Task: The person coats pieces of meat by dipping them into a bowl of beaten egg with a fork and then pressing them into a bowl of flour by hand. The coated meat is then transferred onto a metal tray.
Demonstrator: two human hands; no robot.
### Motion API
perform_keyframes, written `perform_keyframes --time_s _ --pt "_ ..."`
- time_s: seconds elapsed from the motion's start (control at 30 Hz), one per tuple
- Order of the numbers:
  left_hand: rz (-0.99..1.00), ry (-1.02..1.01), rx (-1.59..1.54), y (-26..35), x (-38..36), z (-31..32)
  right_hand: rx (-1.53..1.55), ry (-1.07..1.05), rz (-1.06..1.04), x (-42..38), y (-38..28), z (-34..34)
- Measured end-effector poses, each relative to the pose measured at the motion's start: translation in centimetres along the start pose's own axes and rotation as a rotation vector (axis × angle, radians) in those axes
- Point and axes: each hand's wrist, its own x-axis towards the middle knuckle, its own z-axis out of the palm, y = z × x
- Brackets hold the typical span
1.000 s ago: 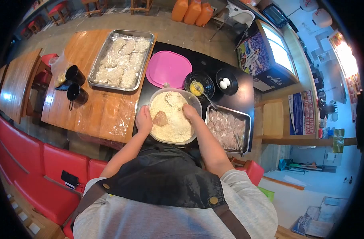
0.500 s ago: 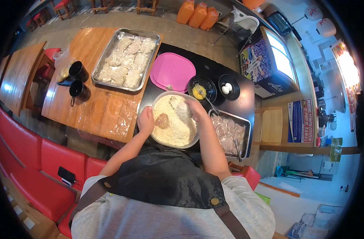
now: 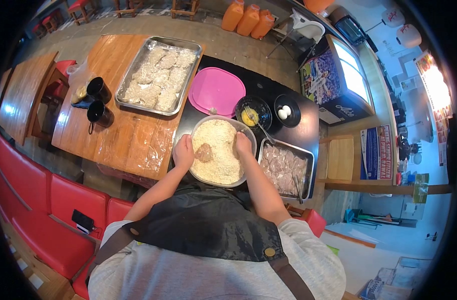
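Observation:
A round, pale plastic tub (image 3: pixel 219 185) full of breadcrumbs (image 3: pixel 216 167) stands in front of me. One piece of raw meat (image 3: pixel 204 153), partly coated, lies on the crumbs toward the left. My left hand (image 3: pixel 184 151) is closed around the tub's left rim. Inside the right side, my right hand (image 3: pixel 244 144) is curled down into the crumbs, its fingertips hidden. Right of the tub, a metal tray (image 3: pixel 312 167) holds raw meat pieces (image 3: pixel 283 167) and tongs (image 3: pixel 298 187). Behind it, a fork (image 3: pixel 261 126) rests in a black bowl (image 3: pixel 242 102) with beaten egg (image 3: pixel 249 117).
Breaded pieces (image 3: pixel 161 75) fill a large metal tray (image 3: pixel 120 95) on the wooden table (image 3: pixel 133 145). A pink lid (image 3: pixel 216 90) lies behind the tub. Another black bowl (image 3: pixel 293 120) holds white eggs (image 3: pixel 285 111). Two black cups (image 3: pixel 99 102) stand at left.
My right hand has moved down and slightly left, from a blurred motion above the crumbs into them. My left hand stays at the rim, and the meat piece has barely moved.

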Motion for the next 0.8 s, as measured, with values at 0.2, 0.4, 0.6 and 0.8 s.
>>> perform_keyframes --time_s 0.2,0.4,0.6,0.8 --pt "0.015 -0.024 0.029 0.1 0.0 0.1 0.524 -0.081 0.214 2.2 4.2 2.4" --pt "0.011 -0.031 0.021 -0.1 0.0 0.0 0.625 -0.323 0.607 -0.1 0.1 -1.3" --pt "0.007 -0.018 0.000 -0.3 0.1 0.1 0.940 -0.290 0.412 -2.2 -5.4 -5.4" --pt "0.013 -0.001 0.006 -0.3 0.2 0.1 0.361 -0.202 -0.210 -0.5 -4.8 -2.0"
